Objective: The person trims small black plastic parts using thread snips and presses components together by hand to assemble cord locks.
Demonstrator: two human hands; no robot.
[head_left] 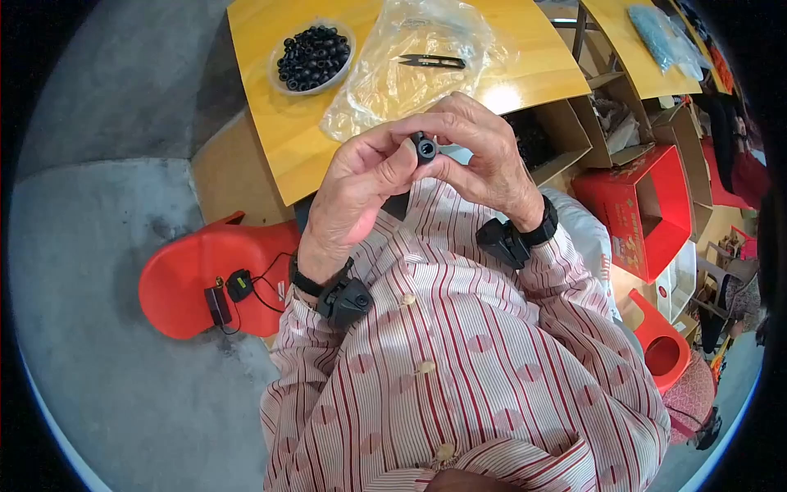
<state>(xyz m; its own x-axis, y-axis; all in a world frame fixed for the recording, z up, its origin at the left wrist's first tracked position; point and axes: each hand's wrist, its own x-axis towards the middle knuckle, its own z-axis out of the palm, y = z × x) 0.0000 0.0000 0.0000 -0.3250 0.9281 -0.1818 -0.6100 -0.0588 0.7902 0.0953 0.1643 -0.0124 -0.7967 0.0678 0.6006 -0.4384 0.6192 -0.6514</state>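
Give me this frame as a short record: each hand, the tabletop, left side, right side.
left hand: pinching a small black part
right hand: fingers on the same part
tabletop: bowl of black pieces; clear plastic bag with black snips lying on it
left side: red seat holding small black devices
right side: red box

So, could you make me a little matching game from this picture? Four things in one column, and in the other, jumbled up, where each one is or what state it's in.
Things
1. Snips
2. Bowl
3. Small black tube
4. Red seat

Places and states
A. Held in the left hand and right hand
B. Off to the left, with a black box on it
C. Lying on a clear plastic bag
D. On the table, filled with black pieces

Right pairs: 1-C, 2-D, 3-A, 4-B
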